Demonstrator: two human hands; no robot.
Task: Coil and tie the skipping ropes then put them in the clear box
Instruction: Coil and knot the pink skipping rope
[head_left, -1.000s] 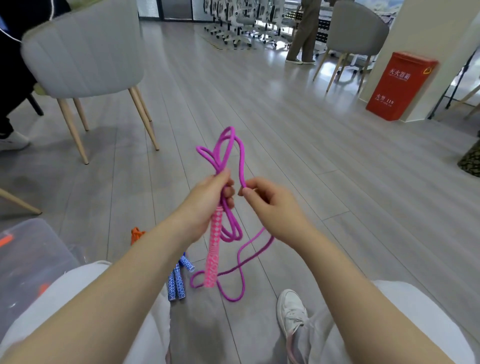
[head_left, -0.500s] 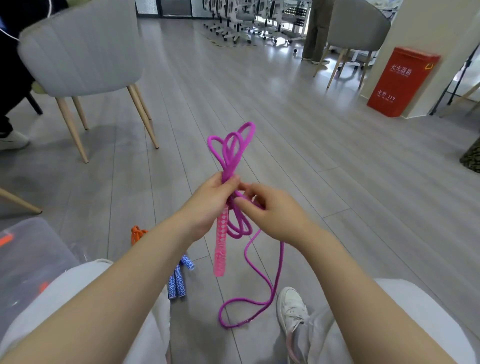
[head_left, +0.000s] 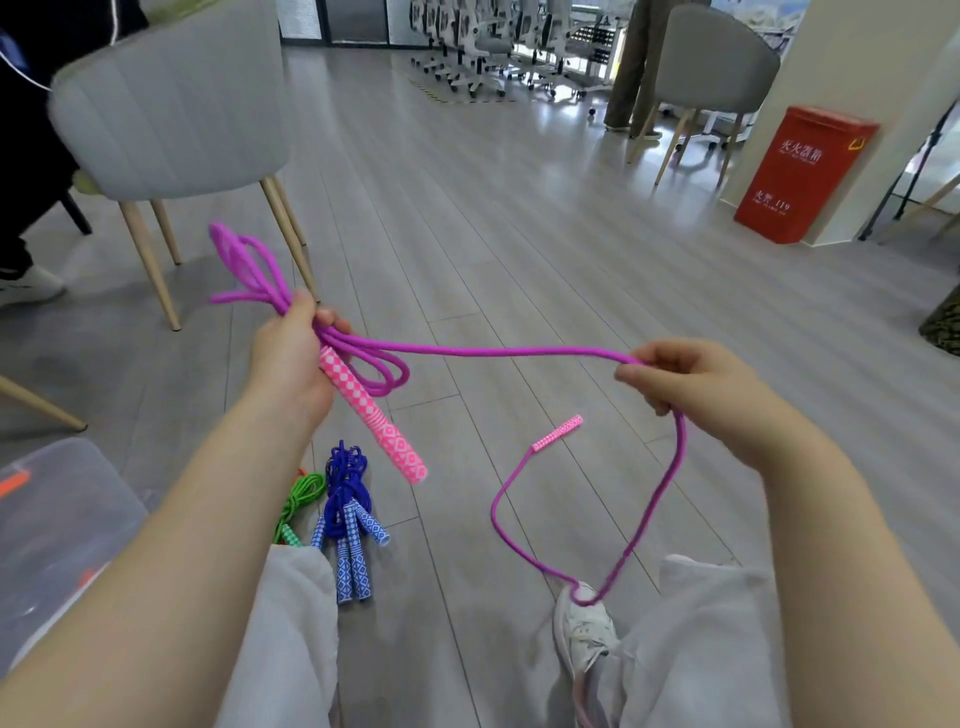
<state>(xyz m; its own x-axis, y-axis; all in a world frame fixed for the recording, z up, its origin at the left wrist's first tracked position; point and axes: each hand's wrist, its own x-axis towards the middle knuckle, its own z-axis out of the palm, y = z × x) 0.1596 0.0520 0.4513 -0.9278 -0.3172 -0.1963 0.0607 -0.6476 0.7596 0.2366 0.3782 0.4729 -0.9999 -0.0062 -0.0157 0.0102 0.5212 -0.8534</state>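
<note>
My left hand (head_left: 291, 358) grips a bundle of purple skipping rope (head_left: 467, 352) loops together with its pink patterned handle (head_left: 371, 415), which points down to the right. Loops stick out above and below my fist. From there the rope runs taut to my right hand (head_left: 691, 379), which pinches it far to the right. Beyond that hand the rope hangs down in a long loop over my shoe and ends in the second pink handle (head_left: 558, 432) on the floor. The clear box (head_left: 57, 519) stands at the lower left.
A coiled blue rope (head_left: 347, 525) with blue patterned handles and a green rope (head_left: 298, 501) lie on the floor by my left knee. A grey chair (head_left: 171, 109) stands far left, a red bin (head_left: 802, 171) far right. My white shoe (head_left: 584, 636) is below.
My hands have moved apart: the right hand pulled a length of purple rope out to the right, the left swung the bundle left. The second pink handle has come into sight.
</note>
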